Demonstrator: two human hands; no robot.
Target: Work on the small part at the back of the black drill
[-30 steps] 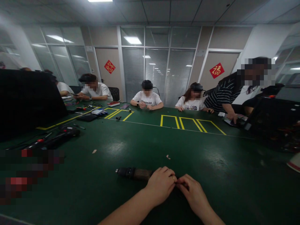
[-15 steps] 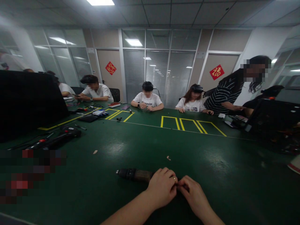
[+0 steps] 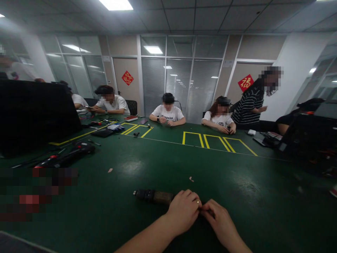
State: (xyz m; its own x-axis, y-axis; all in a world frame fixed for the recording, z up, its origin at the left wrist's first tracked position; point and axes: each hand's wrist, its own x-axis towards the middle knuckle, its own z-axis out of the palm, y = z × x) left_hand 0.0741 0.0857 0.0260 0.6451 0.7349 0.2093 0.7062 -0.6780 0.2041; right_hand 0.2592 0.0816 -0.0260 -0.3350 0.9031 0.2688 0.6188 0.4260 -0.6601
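Observation:
A dark, cylindrical electric screwdriver (image 3: 160,197) lies on its side on the green table, its metal tip pointing left. My left hand (image 3: 184,210) is closed over the rear part of the tool and covers it; a ring shows on one finger. Close against it, at the tool's back end, my right hand (image 3: 218,218) is closed in a pinch, thumb and fingers together. Whatever sits between those right fingertips is hidden or too small to name.
Two small pale scraps (image 3: 191,179) lie beyond the tool. On the left are a black-and-red power tool (image 3: 76,153) and a black monitor (image 3: 39,116). Yellow tape outlines (image 3: 193,133) mark the far half of the green table (image 3: 158,161). Several people sit or stand around it.
My hands and the screwdriver keep nearly the same pose; the view has shifted slightly. Across the table, the person in stripes straightens up, and a seated person's hands come together.

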